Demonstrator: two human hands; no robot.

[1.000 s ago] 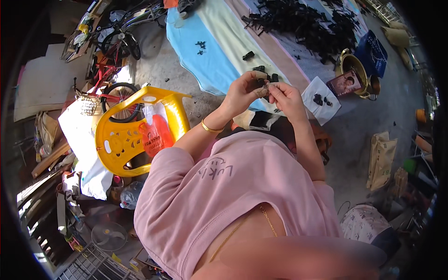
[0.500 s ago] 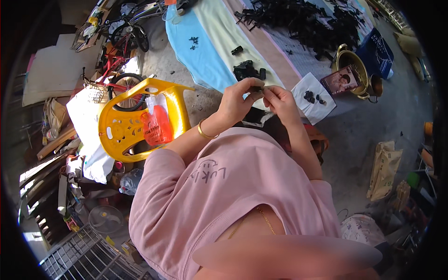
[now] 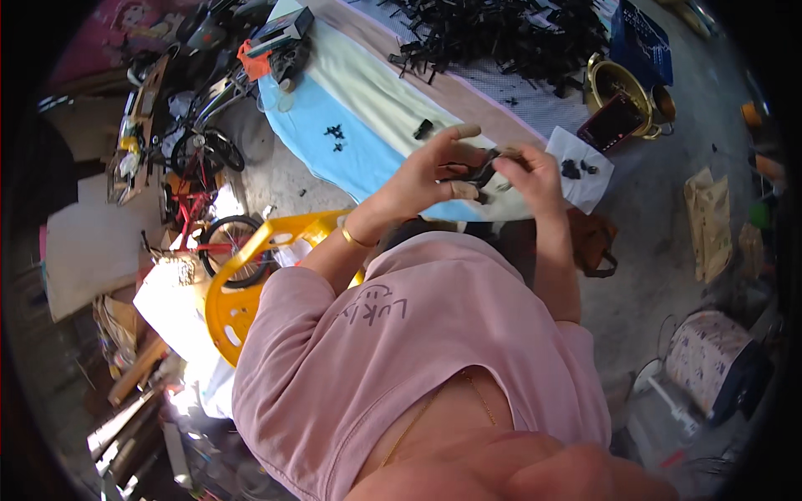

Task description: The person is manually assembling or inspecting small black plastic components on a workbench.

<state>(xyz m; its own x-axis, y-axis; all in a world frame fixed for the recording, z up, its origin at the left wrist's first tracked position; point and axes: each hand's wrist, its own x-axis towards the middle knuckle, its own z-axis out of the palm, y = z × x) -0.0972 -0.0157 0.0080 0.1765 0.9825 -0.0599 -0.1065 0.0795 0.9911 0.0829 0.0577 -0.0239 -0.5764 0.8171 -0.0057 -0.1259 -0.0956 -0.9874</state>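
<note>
My left hand (image 3: 418,174), with a gold bangle at the wrist, is held over the near edge of the striped cloth (image 3: 376,150). Its fingers curve apart around a black plastic part (image 3: 483,169), and what looks like tape or covers wraps some fingertips. From the other side my right hand (image 3: 535,177) pinches the same part between thumb and fingers. Just beyond the left hand, a small black piece (image 3: 423,129) lies on the cloth. To the right of my right hand, several small black pieces (image 3: 571,169) rest on a white paper sheet (image 3: 595,192).
A large heap of black plastic parts (image 3: 493,37) covers the cloth's far side. At right stand a brass pot (image 3: 595,79), a phone (image 3: 610,121) leaning on it, and a dark blue bag (image 3: 642,42). A yellow chair (image 3: 219,313) and red bicycle (image 3: 194,209) are left.
My hands have moved slightly right and opened from a tight pinch, showing the black part between them. The view has turned, and the larger black clump near my hands is no longer visible.
</note>
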